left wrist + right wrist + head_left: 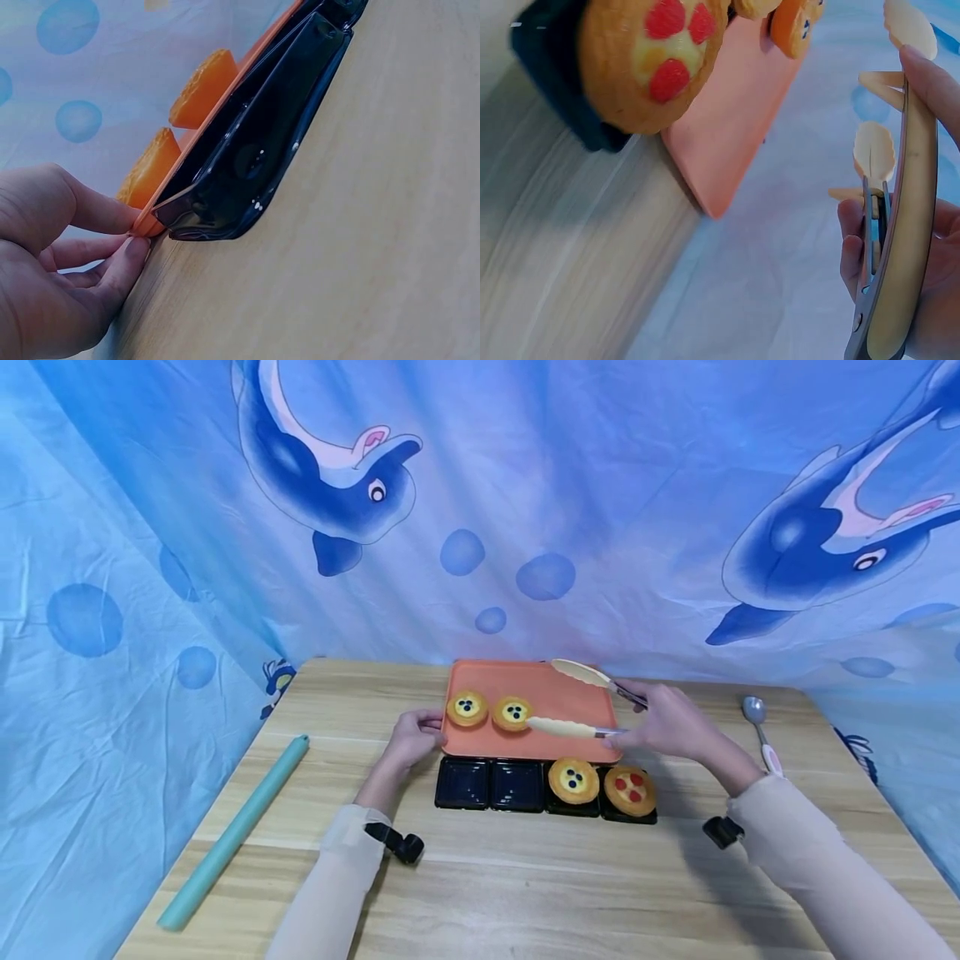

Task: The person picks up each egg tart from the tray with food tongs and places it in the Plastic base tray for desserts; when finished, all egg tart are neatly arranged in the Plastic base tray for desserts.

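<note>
An orange tray (540,745) holds two tarts with dark berries, one on the left (467,708) and one beside it (512,714). My left hand (414,739) pinches the tray's left edge, thumb above and fingers at the rim in the left wrist view (67,262). My right hand (667,722) grips the tongs (911,217), whose two cream tips are spread apart over the tray with nothing between them; the lower tip (558,727) is close to the second tart. Below the tray, a berry tart (573,781) and a red-topped tart (630,791) sit in black compartments.
Two black compartments, at the left (462,783) and beside it (517,786), hold nothing. A teal roll (236,831) lies at the table's left; a spoon (757,718) lies at the right. A blue dolphin-print curtain (495,502) hangs behind the table.
</note>
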A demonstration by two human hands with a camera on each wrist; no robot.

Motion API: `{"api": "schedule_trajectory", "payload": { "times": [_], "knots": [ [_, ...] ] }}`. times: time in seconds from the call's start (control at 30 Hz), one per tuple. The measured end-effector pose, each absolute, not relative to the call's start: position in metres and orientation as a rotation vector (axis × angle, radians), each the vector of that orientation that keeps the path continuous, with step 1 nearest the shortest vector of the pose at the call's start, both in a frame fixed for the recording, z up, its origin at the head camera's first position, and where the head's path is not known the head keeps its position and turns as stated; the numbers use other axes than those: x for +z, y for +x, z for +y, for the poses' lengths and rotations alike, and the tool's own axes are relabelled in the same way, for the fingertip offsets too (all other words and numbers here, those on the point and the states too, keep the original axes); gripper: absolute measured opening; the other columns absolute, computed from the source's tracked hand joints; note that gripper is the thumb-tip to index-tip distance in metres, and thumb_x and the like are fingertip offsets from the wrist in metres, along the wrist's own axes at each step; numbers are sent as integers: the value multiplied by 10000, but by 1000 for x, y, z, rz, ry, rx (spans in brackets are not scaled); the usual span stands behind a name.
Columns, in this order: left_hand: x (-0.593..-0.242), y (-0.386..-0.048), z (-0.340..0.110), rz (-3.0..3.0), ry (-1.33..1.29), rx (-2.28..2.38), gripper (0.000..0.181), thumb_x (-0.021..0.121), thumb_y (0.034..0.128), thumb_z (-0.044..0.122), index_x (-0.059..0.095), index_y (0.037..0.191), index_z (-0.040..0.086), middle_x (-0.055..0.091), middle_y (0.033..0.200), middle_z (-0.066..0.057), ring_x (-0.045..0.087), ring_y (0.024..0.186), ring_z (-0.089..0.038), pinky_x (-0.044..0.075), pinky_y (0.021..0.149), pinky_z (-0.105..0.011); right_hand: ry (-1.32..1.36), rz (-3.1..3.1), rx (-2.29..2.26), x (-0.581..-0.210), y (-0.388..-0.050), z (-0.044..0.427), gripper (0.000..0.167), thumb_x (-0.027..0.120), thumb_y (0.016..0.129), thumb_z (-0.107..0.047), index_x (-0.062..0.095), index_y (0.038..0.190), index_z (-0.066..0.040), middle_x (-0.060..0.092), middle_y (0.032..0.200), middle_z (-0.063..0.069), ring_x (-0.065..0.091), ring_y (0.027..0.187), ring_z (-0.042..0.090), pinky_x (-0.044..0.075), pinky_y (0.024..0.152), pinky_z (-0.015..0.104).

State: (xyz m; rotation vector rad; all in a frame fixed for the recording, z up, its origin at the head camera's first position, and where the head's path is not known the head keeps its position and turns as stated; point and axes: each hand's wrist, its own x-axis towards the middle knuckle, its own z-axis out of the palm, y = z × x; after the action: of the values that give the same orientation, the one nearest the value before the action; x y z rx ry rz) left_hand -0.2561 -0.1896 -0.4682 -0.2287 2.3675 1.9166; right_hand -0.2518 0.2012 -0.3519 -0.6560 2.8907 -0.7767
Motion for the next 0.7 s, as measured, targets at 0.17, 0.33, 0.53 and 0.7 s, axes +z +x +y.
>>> {"api": "schedule_trajectory", "payload": {
  "times": [0.17,0.33,0.53,0.7],
  "knots": [
    [-469,-256,-191,2376,-235,1903,515,624,765,-156,570,1275,-102,606,1130,-208,619,957,-271,550,812,-297,-685,2844,-799,-365,-274,180,1120,837,645,-630,416,1499,-40,607,1312,208,302,473,159,367,514,338],
    [-470,-256,-189,2391,-246,1901,508,634,761,-157,583,1262,-95,611,1117,-199,622,958,-276,547,806,-295,-765,2839,-775,-381,-284,164,1020,867,661,-558,494,1444,-19,640,1234,211,475,572,229,464,622,381],
    [-469,-256,-189,2381,-249,1900,503,635,771,-155,580,1267,-97,608,1120,-203,623,965,-281,553,809,-293,-726,2811,-694,-394,-289,150,876,877,717,-429,529,1428,-53,652,1214,183,474,610,203,464,648,392],
    [-469,-256,-189,2382,-259,1891,512,638,762,-151,586,1267,-81,608,1116,-188,619,964,-276,553,813,-297,-766,2831,-698,-399,-289,146,753,878,745,-326,584,1359,-3,616,1310,183,522,656,180,485,679,365]
  ]
}}
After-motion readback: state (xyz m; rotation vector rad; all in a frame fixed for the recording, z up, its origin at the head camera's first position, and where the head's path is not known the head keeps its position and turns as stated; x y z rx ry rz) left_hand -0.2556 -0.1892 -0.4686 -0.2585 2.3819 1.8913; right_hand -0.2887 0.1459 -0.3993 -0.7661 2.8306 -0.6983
